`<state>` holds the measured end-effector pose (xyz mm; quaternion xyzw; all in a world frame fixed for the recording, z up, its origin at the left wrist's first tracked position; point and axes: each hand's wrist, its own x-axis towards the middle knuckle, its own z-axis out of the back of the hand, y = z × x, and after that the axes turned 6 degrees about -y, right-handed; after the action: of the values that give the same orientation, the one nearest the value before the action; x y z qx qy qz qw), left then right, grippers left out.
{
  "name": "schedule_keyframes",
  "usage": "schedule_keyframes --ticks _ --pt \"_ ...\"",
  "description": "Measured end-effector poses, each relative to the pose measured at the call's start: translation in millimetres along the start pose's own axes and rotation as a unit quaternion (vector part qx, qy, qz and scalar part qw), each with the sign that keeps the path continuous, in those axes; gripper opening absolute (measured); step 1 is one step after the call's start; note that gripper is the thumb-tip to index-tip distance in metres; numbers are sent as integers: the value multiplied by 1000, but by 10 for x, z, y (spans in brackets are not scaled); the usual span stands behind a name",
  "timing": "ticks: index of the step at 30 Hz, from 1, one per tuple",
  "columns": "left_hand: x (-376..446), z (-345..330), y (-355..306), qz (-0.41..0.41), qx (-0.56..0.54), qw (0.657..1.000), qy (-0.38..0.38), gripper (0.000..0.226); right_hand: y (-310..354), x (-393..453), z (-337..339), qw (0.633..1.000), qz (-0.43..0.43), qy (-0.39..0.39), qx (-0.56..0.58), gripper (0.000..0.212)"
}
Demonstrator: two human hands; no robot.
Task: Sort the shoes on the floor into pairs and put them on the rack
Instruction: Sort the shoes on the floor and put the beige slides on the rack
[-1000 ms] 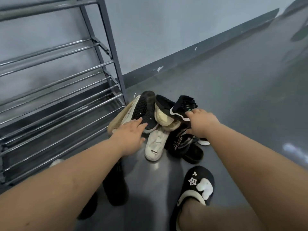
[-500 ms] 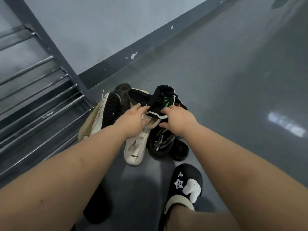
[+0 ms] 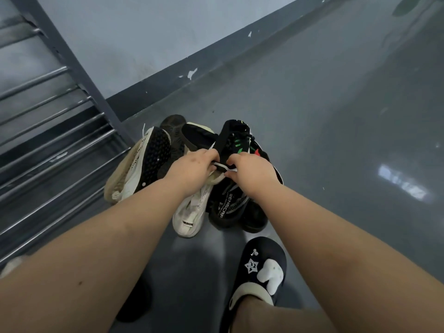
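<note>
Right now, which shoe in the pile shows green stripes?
The black sneaker atop the pile, gripped by both the left hand and the right hand; the others are cream, white or plain black.

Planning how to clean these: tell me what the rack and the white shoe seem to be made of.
Rack: looks like grey painted metal; thin round bars catch shiny highlights.
White shoe: seemingly knit or mesh fabric, matte, with a sewn label at the heel; the exact fibre can't be told.

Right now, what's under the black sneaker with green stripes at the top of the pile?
Under the black sneaker with green stripes: a black sneaker lettered RENSCRF and a cream shoe. Both hands, left and right, grip its edge and cover what lies directly beneath.
</note>
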<state>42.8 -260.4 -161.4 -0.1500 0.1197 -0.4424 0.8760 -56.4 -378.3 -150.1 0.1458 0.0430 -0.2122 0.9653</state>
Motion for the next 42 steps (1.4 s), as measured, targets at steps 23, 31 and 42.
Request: schedule_keyframes --ticks 23,31,42 --pt "-1850 2051 540 60 -268 949 -157 17 2047 -588 1461 942 136 -26 304 5" --pt "-2885 2052 990 172 -426 858 -228 12 2891 -915 1056 892 106 106 426 15" --pt "-3211 2158 1126 263 -376 818 -347 12 3430 -1008 884 862 3 205 464 44"
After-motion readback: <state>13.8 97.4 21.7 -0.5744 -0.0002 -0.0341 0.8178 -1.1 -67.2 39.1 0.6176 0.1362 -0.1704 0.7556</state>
